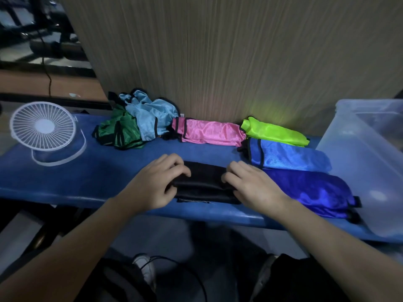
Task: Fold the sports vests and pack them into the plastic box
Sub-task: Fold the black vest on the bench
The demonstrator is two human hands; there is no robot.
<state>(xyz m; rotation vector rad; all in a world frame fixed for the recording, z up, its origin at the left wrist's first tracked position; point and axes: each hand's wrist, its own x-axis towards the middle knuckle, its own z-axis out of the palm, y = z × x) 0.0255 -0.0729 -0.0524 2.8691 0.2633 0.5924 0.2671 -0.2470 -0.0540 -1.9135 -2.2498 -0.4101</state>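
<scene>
A blue bench [65, 179] against a wood-grain wall holds folded vests (pink, lime, blue). At its near edge, the left hand [157, 184] and right hand [250, 184] each grip an end of a black vest [202, 184], fingers curled. The plastic box [359, 162] stands right.

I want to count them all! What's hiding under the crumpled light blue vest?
A crumpled green mesh vest with black trim pokes out from under the light blue mesh vest, on the blue table. Anything deeper in that pile is covered, so more cannot be ruled out.
</scene>
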